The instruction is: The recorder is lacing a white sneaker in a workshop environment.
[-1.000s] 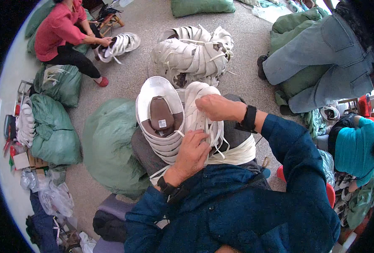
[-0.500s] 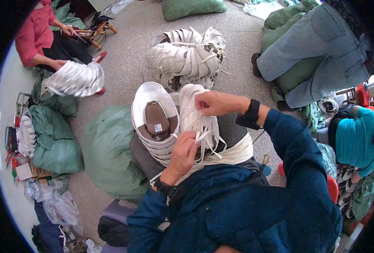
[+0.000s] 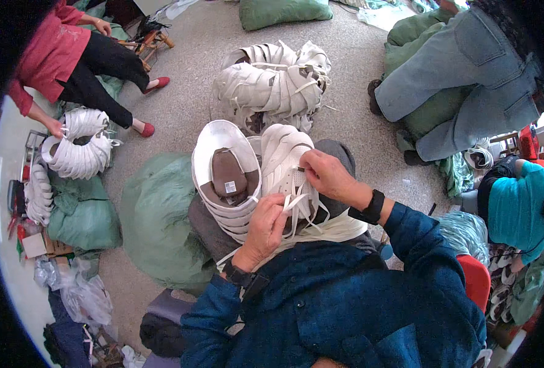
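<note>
A nested stack of white shoe uppers (image 3: 207,138) lies across my lap, its brown lining and a small white label facing up. Its other end, an upper with eyelets (image 3: 282,144), lies between my hands. My left hand (image 3: 264,228) is closed in a pinch on a white shoelace (image 3: 297,201) beside the eyelets. Bent over the same upper, my right hand (image 3: 330,176) has thumb and forefinger pinched at its right side. Whatever is between those fingertips is too small to make out. Loose lace ends hang below, near a bundle of cream laces (image 3: 333,228) on my lap.
More stacked uppers (image 3: 272,86) lie on the floor ahead. A green sack (image 3: 161,214) stands at my left. A person in red (image 3: 51,55) holds a ring of white uppers (image 3: 79,153). Another person in jeans (image 3: 456,73) is at right, near a red seat (image 3: 473,279).
My right hand has moved slightly right and down, nearer the eyelets. My left hand stays on the lace. The person in red has swung the white uppers lower and to the left.
</note>
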